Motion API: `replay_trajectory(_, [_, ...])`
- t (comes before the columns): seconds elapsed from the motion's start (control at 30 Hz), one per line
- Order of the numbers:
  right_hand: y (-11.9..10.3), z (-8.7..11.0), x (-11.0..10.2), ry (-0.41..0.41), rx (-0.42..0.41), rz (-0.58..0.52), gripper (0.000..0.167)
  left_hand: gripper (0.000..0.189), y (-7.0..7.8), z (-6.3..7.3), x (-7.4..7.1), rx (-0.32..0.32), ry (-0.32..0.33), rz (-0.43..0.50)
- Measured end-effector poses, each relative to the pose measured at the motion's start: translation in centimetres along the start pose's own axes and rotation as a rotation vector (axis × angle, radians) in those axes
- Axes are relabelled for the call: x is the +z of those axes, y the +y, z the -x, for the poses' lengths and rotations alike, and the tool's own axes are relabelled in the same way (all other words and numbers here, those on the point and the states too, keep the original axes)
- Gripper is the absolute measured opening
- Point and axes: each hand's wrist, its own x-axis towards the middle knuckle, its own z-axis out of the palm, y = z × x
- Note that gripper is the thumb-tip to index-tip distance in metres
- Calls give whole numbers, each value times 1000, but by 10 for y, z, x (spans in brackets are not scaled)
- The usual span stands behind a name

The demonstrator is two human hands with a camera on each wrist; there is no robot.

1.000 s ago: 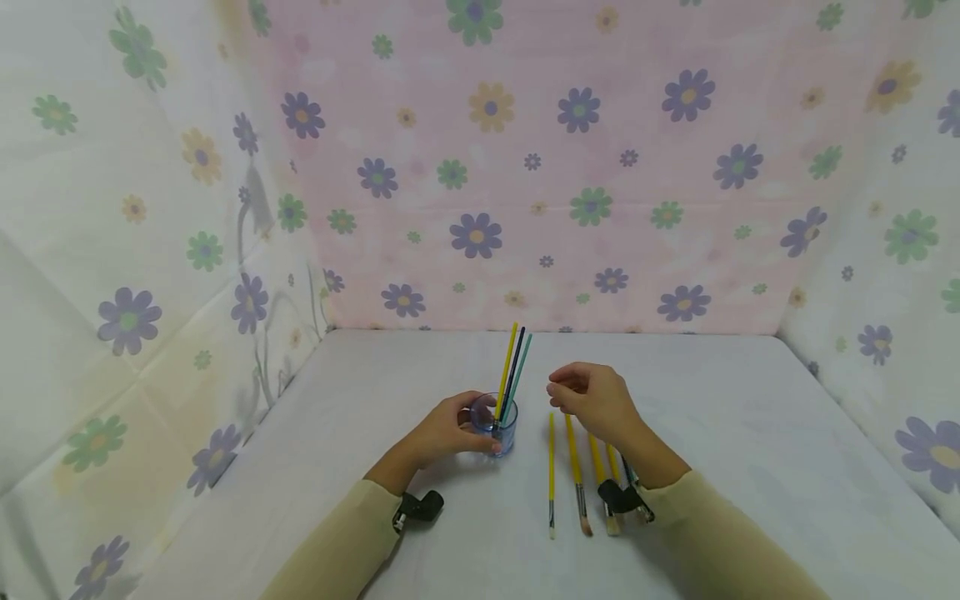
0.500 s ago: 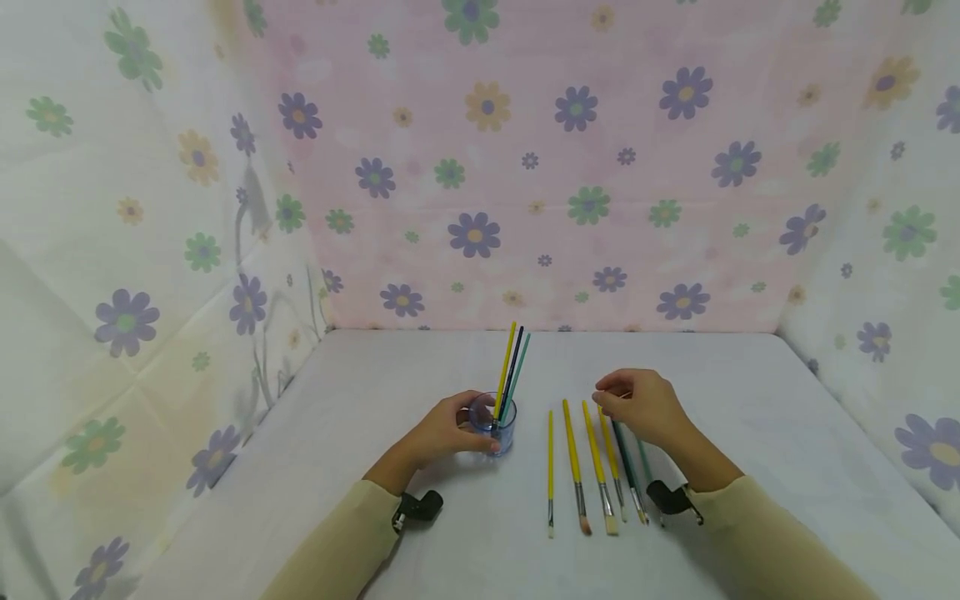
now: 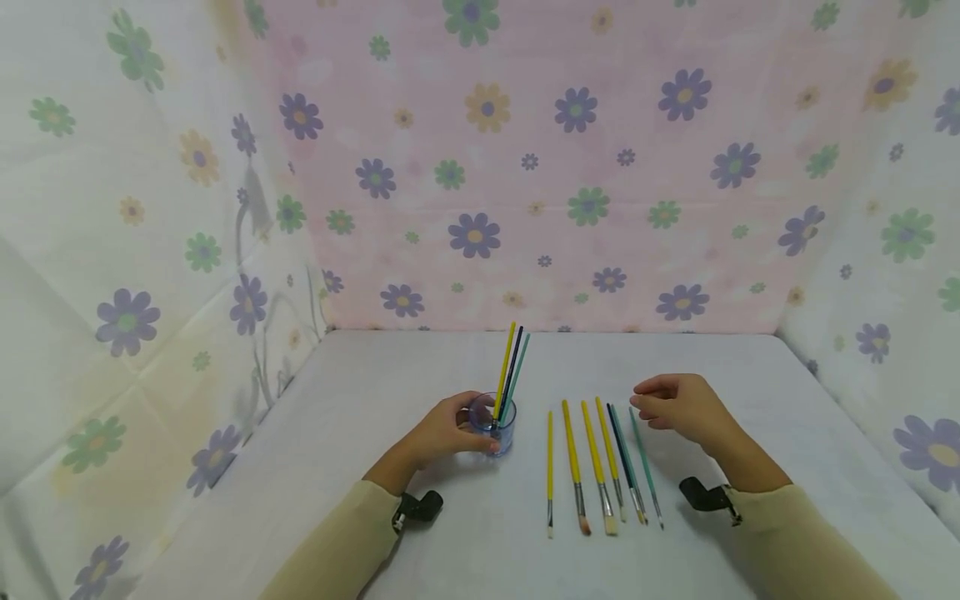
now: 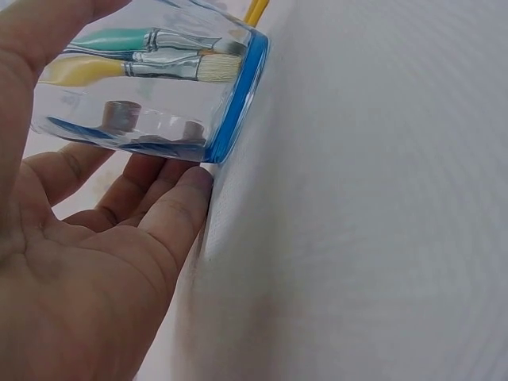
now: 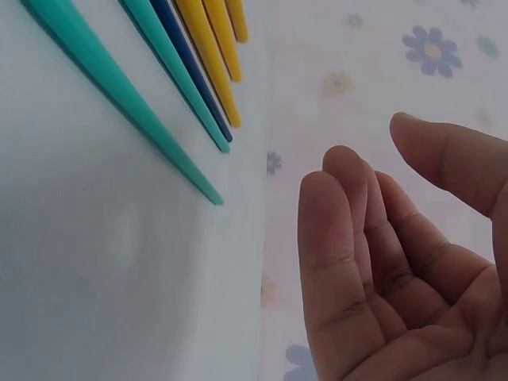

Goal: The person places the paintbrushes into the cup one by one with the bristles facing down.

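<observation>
My left hand holds a clear bluish cup, thumb in front and fingers round the far side. Three paintbrushes lean inside it: a yellow one, a dark one and a teal one, handles up. Seen from the left wrist, their bristles point at the cup's blue base. Holding nothing, my right hand hovers with loosely bent fingers, thumb apart from them in the right wrist view. Below its fingertips lies the handle end of a teal paintbrush, rightmost in a row.
Several more paintbrushes lie side by side on the white table, bristles toward me: yellow-handled ones on the left, dark and teal ones on the right. Flowered cloth walls off the back and both sides.
My right hand has moved rightward over the row of brushes, from near the cup to beyond the last teal one, uncovering the brushes. My left hand and the cup stay in place.
</observation>
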Motion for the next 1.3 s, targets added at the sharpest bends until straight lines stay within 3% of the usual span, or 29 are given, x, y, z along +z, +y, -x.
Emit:
replay_trajectory(0.33, [10,-1,-10,6,113,11,58,72,-2,0,0,1,3,-2])
replay_trajectory(0.7, [27,-6,-8,-48,214,110,45,73,-3,0,0,1,1,-1])
replay_trajectory(1.3, [21,-3,10,-73,204,227,40,73,0,1,0,-4,4,-12])
